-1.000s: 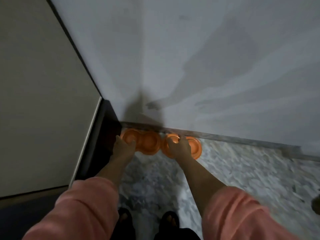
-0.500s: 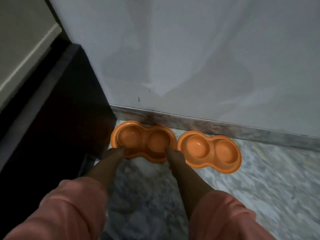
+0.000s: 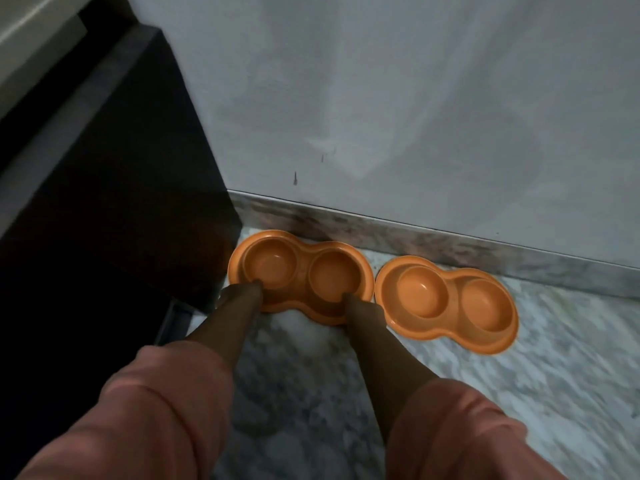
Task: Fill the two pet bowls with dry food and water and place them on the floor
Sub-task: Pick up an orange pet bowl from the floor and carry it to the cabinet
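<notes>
1. While the two pink sleeves filled the near part of the view, both forearms reached forward and down over the marbled floor.
2. At the near rim of the left double pet bowl, the left hand gripped the left end and the right hand gripped the right end; the fingers went under the rim, so how far they curled I cannot tell.
3. Just beside it, to the right and almost touching, the right double pet bowl lay on the floor with no hand on it.
4. All four cups looked empty: no dry food showed, and water, if any, could not be made out in this dim light.
5. Behind both bowls ran the stone skirting at the foot of the grey wall, with a dark cabinet at the left.
6. In my judgement the step was picking up the empty bowls; the next move called for a level lift and then filling.
</notes>
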A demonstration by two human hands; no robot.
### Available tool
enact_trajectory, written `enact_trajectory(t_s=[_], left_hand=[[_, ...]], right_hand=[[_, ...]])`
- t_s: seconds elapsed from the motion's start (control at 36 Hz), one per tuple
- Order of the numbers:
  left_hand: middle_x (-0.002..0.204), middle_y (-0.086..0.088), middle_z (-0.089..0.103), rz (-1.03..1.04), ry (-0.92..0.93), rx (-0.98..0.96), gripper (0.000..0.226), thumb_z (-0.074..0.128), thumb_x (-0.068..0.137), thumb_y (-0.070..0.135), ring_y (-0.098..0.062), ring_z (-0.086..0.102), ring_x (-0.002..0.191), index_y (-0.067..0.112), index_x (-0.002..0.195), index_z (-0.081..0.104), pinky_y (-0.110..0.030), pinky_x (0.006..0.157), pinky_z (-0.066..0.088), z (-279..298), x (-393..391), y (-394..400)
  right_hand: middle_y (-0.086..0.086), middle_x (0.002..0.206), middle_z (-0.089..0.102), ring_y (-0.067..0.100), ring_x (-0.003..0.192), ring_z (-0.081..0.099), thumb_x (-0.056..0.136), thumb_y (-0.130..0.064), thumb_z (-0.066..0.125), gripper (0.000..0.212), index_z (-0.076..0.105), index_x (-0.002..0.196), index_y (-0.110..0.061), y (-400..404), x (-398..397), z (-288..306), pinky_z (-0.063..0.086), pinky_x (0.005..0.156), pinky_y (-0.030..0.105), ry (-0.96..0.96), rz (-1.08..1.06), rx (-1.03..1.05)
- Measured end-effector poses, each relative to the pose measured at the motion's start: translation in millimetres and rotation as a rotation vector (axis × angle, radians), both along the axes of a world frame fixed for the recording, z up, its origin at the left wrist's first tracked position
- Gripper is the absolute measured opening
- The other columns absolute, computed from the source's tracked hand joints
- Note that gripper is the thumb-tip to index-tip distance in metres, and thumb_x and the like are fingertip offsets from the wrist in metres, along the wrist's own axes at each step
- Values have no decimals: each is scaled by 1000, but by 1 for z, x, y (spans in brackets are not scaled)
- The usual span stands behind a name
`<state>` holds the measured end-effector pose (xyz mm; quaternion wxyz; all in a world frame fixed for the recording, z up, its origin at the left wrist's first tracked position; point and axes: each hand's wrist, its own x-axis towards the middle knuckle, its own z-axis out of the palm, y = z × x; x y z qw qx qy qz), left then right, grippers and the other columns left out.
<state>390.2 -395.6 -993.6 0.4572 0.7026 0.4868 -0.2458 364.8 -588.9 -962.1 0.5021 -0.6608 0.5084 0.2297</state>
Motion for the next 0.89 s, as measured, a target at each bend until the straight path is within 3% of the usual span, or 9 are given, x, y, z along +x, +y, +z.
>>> enact_trajectory(t_s=[0.11, 0.19, 0.31, 0.39, 0.47, 0.58, 0.72, 0.78, 0.89], left_hand=[[124, -21, 58, 42, -24, 14, 53, 57, 88, 35, -38, 61, 107, 2, 129, 52, -44, 94, 52, 36, -6, -12], [125, -21, 58, 89, -13, 16, 63, 60, 86, 38, -37, 62, 105, 1, 134, 46, -41, 90, 53, 62, -13, -15], [116, -19, 63, 94, 25, 31, 76, 59, 71, 48, -37, 65, 98, 3, 131, 48, -44, 90, 54, 105, -27, -15], [121, -19, 61, 68, 51, 22, 76, 60, 75, 47, -36, 63, 102, 2, 135, 46, -41, 90, 53, 167, -41, -26], [120, -20, 62, 20, 51, 26, 65, 59, 85, 43, -36, 62, 104, -1, 132, 49, -36, 88, 51, 226, -52, -38], [122, -22, 59, 51, 42, -43, 81, 64, 72, 41, -37, 61, 105, 0, 138, 40, -44, 93, 53, 318, -65, -52], [139, -23, 44, 60, -43, -59, 82, 64, 84, 22, -40, 51, 120, 6, 148, 17, -45, 100, 47, 429, -80, -67], [139, -22, 43, 45, -81, -78, 81, 61, 86, 20, -40, 51, 118, 9, 150, 13, -46, 100, 47, 468, -85, -69], [146, -20, 36, 44, -132, -133, 81, 59, 88, 16, -39, 45, 127, 13, 153, 10, -48, 104, 44, 551, -99, -71]], right_hand=[[18, 126, 56, 35, 112, 58, 78, -41, 62, 74, 41, 136, 0, -2, -2, -1, 49, 97, 46, 14, 14, 26], [16, 129, 55, 36, 114, 57, 64, -48, 62, 85, 46, 133, -1, -3, -10, 20, 49, 97, 44, -17, 22, 42], [17, 118, 59, 33, 108, 61, 85, -27, 60, 50, 53, 125, 2, -6, -28, 81, 50, 91, 38, -47, -7, 99], [17, 122, 55, 35, 107, 60, 78, -47, 49, 66, 55, 125, -1, -14, -42, 134, 49, 98, 45, -21, 34, -17], [15, 116, 58, 31, 98, 63, 82, -45, 51, 60, 56, 121, 0, -23, -53, 194, 53, 88, 39, 6, 49, -38], [22, 115, 63, 38, 101, 65, 60, -59, 56, 88, 52, 122, 3, -39, -71, 280, 52, 82, 42, -28, -37, -75], [20, 114, 63, 36, 98, 64, 61, -49, 64, 82, 46, 126, -2, -48, -96, 410, 54, 86, 41, -58, -163, -54], [21, 117, 62, 32, 91, 61, 66, -47, 65, 82, 41, 131, -4, -51, -106, 451, 52, 80, 38, -68, -171, -49], [20, 122, 57, 35, 101, 62, 74, -42, 65, 78, 36, 137, -7, -53, -132, 538, 53, 91, 44, -83, -220, -57]])
